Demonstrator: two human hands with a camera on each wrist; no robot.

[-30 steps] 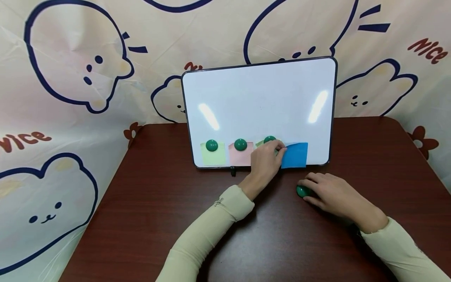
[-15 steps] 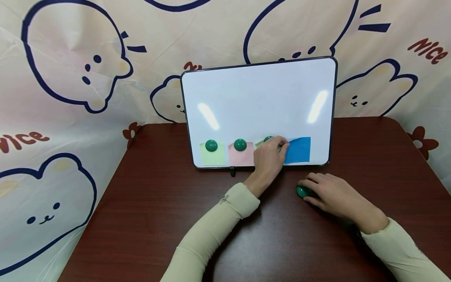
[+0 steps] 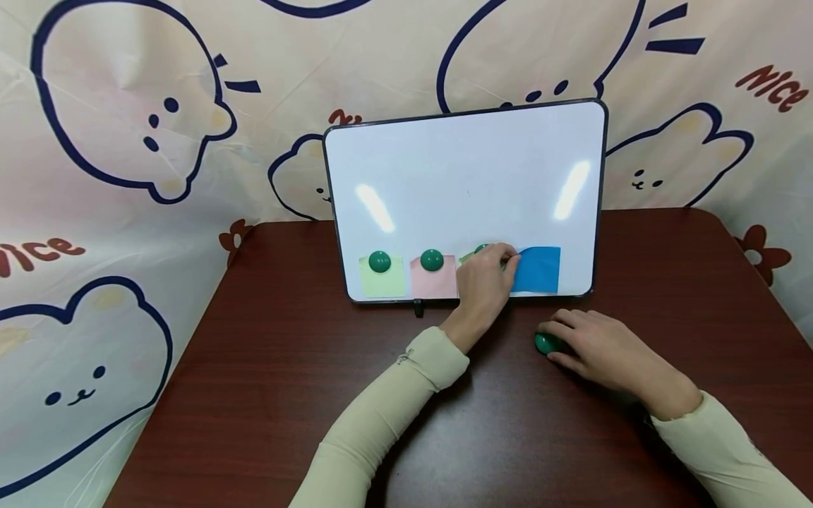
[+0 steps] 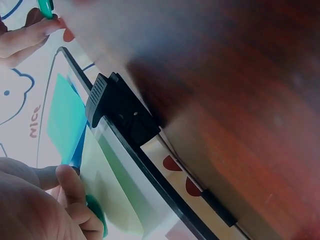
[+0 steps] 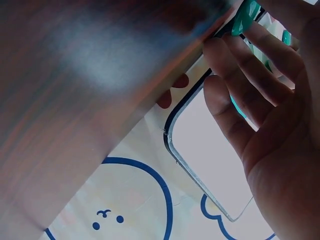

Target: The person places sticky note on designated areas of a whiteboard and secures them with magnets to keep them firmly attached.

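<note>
My left hand (image 3: 484,282) pinches the left edge of a blue sticky note (image 3: 538,269) at the lower right of a whiteboard (image 3: 464,190). In the left wrist view the blue note (image 4: 65,120) stands beside a pale green note (image 4: 107,185); a green magnet (image 4: 95,212) shows behind my fingers. This third note and magnet are partly hidden by the hand in the head view. On the tabletop, my right hand (image 3: 600,353) grips a round green magnet (image 3: 545,343) between thumb and fingers. The right wrist view shows that magnet (image 5: 245,19) at its top edge.
Left along the board's bottom are a light green note (image 3: 382,283) under a green magnet (image 3: 380,261) and a pink note (image 3: 434,283) under another magnet (image 3: 432,259). A black stand clip (image 4: 122,107) supports the board's lower edge. The dark wooden table (image 3: 267,367) meets a printed curtain (image 3: 127,233).
My left hand has shifted slightly up and right with the blue note, which now sits higher on the board. Over the last half second it barely moves. The right hand stays with its magnet.
</note>
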